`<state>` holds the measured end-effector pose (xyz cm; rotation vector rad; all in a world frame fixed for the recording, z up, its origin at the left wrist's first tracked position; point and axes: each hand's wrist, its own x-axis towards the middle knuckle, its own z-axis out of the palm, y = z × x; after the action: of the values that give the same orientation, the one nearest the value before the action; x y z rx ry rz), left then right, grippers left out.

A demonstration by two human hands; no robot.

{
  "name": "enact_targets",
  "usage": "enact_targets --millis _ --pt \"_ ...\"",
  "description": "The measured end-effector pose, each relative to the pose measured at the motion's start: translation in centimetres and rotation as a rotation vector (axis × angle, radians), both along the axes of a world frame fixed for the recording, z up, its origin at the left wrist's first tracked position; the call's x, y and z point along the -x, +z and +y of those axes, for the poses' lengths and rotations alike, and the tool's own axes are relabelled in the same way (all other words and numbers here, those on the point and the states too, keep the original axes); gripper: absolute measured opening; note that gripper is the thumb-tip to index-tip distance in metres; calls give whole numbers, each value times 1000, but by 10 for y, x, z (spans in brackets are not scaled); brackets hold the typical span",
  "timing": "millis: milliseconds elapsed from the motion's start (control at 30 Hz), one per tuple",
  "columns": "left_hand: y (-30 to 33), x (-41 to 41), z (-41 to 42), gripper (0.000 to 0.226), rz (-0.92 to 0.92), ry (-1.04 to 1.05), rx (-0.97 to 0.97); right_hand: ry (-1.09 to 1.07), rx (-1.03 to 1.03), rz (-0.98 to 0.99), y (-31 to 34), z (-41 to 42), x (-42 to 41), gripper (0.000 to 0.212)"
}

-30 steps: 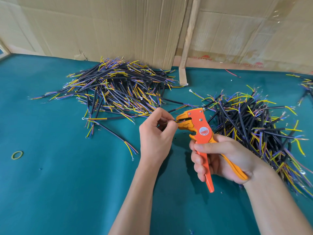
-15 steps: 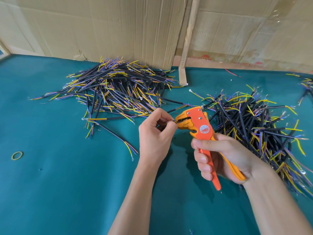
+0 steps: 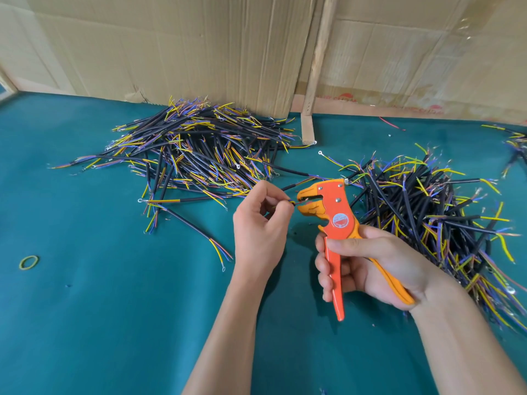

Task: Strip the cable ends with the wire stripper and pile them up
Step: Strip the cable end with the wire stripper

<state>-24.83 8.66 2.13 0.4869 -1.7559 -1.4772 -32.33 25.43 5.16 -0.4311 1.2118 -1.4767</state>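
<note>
My right hand [image 3: 368, 266] grips the handles of an orange wire stripper [image 3: 333, 212], jaws pointing left and slightly apart. My left hand [image 3: 259, 226] pinches the coloured ends of a short black cable [image 3: 289, 186] between thumb and fingertips, right at the jaw mouth. The cable's black sheath runs up and away behind my fingers. A large pile of black cables [image 3: 196, 155] with yellow, blue and purple ends lies at the back left. A second pile [image 3: 427, 218] lies to the right, behind my right hand.
The table has a teal cloth [image 3: 114, 309]. Cardboard panels [image 3: 199, 47] and a wooden strip [image 3: 316, 67] stand along the back edge. A yellow rubber band [image 3: 28, 262] lies at the left. A few loose cables [image 3: 516, 143] sit at the far right.
The stripper has tilted more upright and its handles have spread a little. My left hand stays at the jaws with the cable end.
</note>
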Motion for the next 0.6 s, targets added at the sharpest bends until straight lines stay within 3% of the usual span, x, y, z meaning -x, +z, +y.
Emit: enact_targets --millis 100,300,600 --pt "-2 0 -1 5 -2 -4 -24 -18 1 22 0 0 0 43" --pt "-4 1 -2 7 -24 -13 -40 -58 -32 96 1 -4 -4 14" --pt "-1 0 -1 7 -18 -6 -62 -54 -35 157 0 -7 -6 16"
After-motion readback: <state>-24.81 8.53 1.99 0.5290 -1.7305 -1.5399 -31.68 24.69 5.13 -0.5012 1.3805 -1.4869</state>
